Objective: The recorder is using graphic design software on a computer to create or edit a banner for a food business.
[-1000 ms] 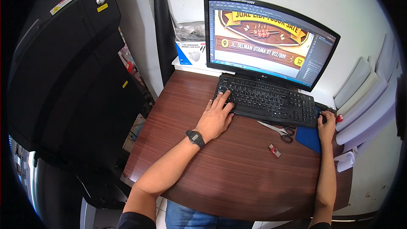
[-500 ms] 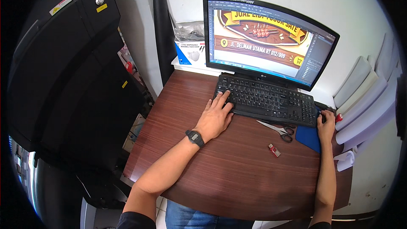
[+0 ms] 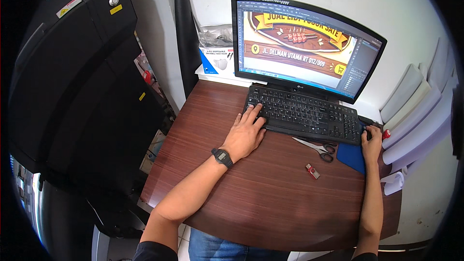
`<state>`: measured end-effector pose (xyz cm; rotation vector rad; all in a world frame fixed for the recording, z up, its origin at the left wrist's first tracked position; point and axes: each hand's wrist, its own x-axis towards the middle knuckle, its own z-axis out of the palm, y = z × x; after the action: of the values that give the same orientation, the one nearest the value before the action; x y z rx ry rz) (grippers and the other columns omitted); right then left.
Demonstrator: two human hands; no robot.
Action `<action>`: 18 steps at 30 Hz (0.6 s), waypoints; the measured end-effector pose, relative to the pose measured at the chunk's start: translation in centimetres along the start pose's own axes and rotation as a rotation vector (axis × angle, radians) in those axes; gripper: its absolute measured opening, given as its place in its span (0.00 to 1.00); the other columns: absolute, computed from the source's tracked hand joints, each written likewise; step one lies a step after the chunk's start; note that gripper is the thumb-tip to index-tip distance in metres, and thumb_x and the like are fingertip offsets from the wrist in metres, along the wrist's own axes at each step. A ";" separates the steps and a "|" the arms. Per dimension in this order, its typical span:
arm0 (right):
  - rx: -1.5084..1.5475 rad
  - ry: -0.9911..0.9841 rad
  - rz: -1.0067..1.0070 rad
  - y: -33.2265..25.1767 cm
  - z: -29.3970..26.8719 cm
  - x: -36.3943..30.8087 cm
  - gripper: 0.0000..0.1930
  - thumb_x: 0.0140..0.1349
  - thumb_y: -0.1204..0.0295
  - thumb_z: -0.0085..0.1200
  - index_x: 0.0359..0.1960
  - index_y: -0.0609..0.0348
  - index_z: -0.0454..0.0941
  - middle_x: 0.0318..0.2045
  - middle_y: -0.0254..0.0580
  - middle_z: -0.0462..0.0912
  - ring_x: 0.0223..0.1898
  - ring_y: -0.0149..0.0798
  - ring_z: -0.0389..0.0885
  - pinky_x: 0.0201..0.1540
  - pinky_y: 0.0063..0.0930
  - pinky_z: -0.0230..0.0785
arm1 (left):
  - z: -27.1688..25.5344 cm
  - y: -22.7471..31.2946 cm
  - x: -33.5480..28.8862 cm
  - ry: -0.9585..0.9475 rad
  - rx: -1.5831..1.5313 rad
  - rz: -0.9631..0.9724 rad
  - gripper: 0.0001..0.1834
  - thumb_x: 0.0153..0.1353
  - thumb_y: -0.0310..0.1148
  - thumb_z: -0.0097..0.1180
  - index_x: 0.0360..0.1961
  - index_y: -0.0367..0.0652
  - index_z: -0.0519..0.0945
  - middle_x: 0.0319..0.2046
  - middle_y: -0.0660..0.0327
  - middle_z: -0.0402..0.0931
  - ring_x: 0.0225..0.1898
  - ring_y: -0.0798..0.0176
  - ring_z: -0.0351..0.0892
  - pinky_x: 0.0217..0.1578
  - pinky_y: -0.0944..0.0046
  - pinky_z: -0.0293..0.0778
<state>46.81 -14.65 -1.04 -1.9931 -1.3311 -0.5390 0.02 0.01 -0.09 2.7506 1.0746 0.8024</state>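
My left hand point(image 3: 243, 134) lies with its fingers spread over the left end of a black keyboard point(image 3: 304, 112), fingertips on the keys. A black digital watch point(image 3: 222, 158) is on that wrist. At the keyboard's right end, my right hand point(image 3: 371, 144) is closed over a dark computer mouse point(image 3: 368, 134), mostly covered by the fingers, on a blue mouse pad point(image 3: 351, 157). Behind the keyboard stands a monitor point(image 3: 299, 81) showing a brown and yellow banner design with skewered meat in an editing program.
Scissors point(image 3: 319, 149) and a red and silver USB stick point(image 3: 312, 171) lie on the brown wooden desk point(image 3: 275, 203). White paper rolls point(image 3: 415, 125) lean at the right. A face mask box point(image 3: 216, 61) stands behind left, beside a black roll point(image 3: 186, 34). A large black machine point(image 3: 72, 96) fills the left.
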 end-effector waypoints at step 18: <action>-0.018 0.025 -0.003 -0.2 -0.3 -0.2 0.13 0.59 0.74 0.61 0.46 0.63 0.84 0.50 0.50 0.83 0.54 0.54 0.80 0.60 0.43 0.72 | -0.3 0.4 0.4 0.006 -0.016 -0.002 0.17 0.67 0.33 0.62 0.53 0.38 0.77 0.74 0.45 0.59 0.74 0.40 0.60 0.71 0.43 0.64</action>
<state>46.57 -14.91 -0.89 -1.9930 -1.3186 -0.5770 0.37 -0.04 0.47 2.7360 1.0668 0.8162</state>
